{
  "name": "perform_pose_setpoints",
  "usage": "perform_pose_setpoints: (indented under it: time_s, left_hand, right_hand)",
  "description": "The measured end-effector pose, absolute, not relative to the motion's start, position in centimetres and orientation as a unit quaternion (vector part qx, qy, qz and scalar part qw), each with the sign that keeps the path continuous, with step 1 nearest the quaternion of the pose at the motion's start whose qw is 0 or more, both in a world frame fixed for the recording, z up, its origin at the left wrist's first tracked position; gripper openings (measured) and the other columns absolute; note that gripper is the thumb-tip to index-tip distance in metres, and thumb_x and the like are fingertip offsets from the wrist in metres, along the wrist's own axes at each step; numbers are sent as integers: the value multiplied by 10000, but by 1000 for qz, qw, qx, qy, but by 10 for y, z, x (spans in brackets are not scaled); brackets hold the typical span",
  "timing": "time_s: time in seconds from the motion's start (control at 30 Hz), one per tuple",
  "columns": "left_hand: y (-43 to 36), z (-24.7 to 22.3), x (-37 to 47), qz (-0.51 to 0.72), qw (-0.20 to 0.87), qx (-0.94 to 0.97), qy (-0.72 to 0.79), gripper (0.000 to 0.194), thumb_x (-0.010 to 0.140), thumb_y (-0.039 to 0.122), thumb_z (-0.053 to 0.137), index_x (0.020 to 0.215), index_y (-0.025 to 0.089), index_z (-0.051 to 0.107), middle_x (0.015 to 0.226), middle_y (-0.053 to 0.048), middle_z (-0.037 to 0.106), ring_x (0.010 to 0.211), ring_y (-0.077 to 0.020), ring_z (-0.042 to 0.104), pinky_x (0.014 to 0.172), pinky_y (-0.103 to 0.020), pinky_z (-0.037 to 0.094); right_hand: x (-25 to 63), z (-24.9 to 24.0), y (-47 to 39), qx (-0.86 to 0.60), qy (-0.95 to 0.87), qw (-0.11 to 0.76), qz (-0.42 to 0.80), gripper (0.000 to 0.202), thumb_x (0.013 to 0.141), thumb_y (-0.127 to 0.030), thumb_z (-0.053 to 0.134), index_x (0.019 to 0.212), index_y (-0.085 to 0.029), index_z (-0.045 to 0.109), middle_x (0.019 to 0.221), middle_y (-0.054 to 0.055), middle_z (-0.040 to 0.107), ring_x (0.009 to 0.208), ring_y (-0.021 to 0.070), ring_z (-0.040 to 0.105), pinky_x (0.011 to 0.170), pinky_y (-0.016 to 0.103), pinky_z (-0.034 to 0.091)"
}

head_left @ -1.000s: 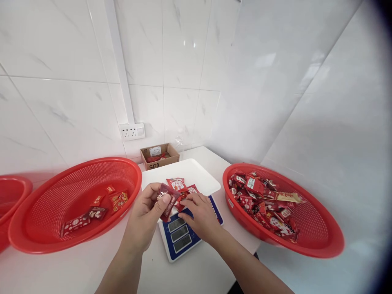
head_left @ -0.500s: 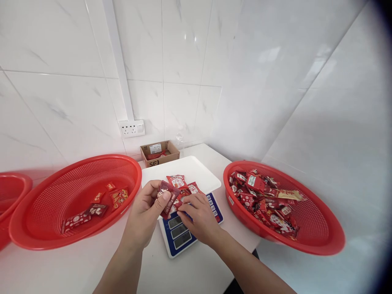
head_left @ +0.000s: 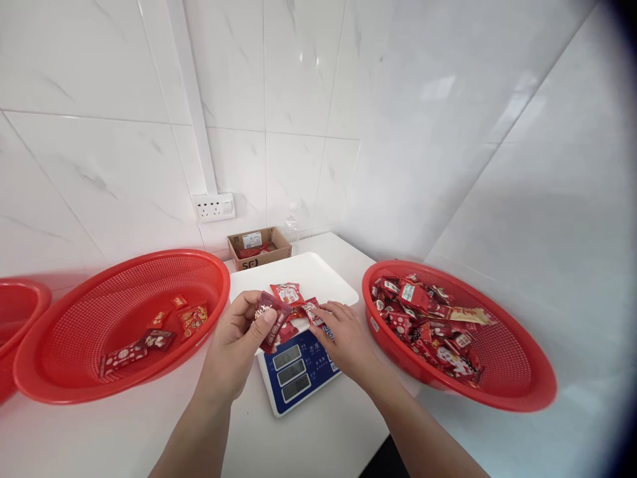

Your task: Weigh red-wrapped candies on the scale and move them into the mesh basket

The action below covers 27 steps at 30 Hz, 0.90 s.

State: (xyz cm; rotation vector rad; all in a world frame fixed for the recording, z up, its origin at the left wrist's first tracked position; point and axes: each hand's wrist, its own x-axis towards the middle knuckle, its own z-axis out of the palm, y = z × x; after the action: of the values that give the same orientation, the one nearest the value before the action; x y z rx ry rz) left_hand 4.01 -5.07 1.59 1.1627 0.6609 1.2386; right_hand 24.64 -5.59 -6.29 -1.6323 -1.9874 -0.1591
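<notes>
My left hand (head_left: pixel 231 355) is closed on a dark red snack packet (head_left: pixel 273 312), thumb across its front, over the near left side of the scale's white tray (head_left: pixel 318 272). Below it, another red packet (head_left: pixel 287 330) is partly covered. Over the tray's front edge, my right hand (head_left: pixel 348 342) has its fingertips closed on the edge of a red-and-white snack packet (head_left: pixel 309 311). Behind both hands a red-and-white packet (head_left: pixel 287 293) lies on the tray. The blue front panel of the scale (head_left: pixel 318 362) shows several displays, too dim to read.
To the right stands a red mesh basket (head_left: pixel 527 345) heaped with snack packets. On the left, another red basket (head_left: pixel 50 362) holds several packets, with a further red basket (head_left: pixel 22 299) beside it. A cardboard box (head_left: pixel 283 251) sits behind the scale, near a clear bottle (head_left: pixel 292 222).
My right hand has moved right, away from the packets by my left hand, to the red-and-white packet, uncovering more of the scale's panel. My left hand keeps its packet almost still.
</notes>
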Motion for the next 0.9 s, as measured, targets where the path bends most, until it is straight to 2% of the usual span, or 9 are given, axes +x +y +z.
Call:
perform_pose_setpoints:
  time_s: [0.3, 0.53, 0.63, 0.73, 0.8, 0.9]
  left_hand:
    - [-48, 19, 37, 584, 587, 480, 289, 263, 732, 399, 750, 829, 204, 604, 672, 34, 621, 512, -75, 521, 459, -172, 452]
    - [-44, 27, 27, 649, 570, 408, 295, 304, 660, 373, 804, 818, 216, 596, 698, 17, 690, 579, -117, 632, 555, -206, 538]
    - [-43, 28, 27, 653, 572, 399, 294, 296, 650, 366, 809, 805, 212, 608, 702, 13, 699, 576, -118, 642, 565, -201, 554]
    - [-43, 27, 29, 640, 582, 409, 292, 275, 658, 350, 803, 807, 215, 615, 696, 10, 697, 565, -117, 639, 547, -191, 556]
    - [-42, 25, 30, 627, 591, 417, 291, 275, 656, 344, 805, 811, 222, 613, 691, 7, 695, 562, -122, 637, 533, -191, 556]
    - [-42, 22, 32, 614, 599, 424, 291, 276, 651, 341, 811, 807, 226, 615, 660, 12, 678, 577, -126, 639, 533, -184, 555]
  right_hand:
    - [259, -54, -76, -619, -729, 290, -42, 297, 923, -327, 510, 1166, -216, 641, 1221, 116, 639, 1138, 291, 564, 952, 490, 464]
    - [315, -52, -108, -671, -674, 300, -67, 350, 916, -358, 473, 1164, -181, 643, 1222, 128, 636, 1161, 295, 560, 990, 489, 451]
    - [350, -42, -126, -749, -617, 234, -52, 376, 927, -354, 424, 1199, -190, 624, 1253, 117, 624, 1186, 288, 552, 982, 447, 462]
    - [389, -33, -141, -830, -551, 81, 40, 423, 946, -329, 352, 1289, -200, 563, 1325, 108, 586, 1182, 292, 568, 906, 404, 499]
    - [416, -31, -148, -841, -533, 14, 92, 430, 933, -304, 379, 1300, -174, 561, 1281, 127, 623, 1126, 306, 608, 876, 396, 501]
    - [444, -33, -151, -848, -511, -40, 133, 431, 898, -309, 462, 1271, -136, 590, 1201, 168, 666, 1090, 338, 624, 872, 409, 486]
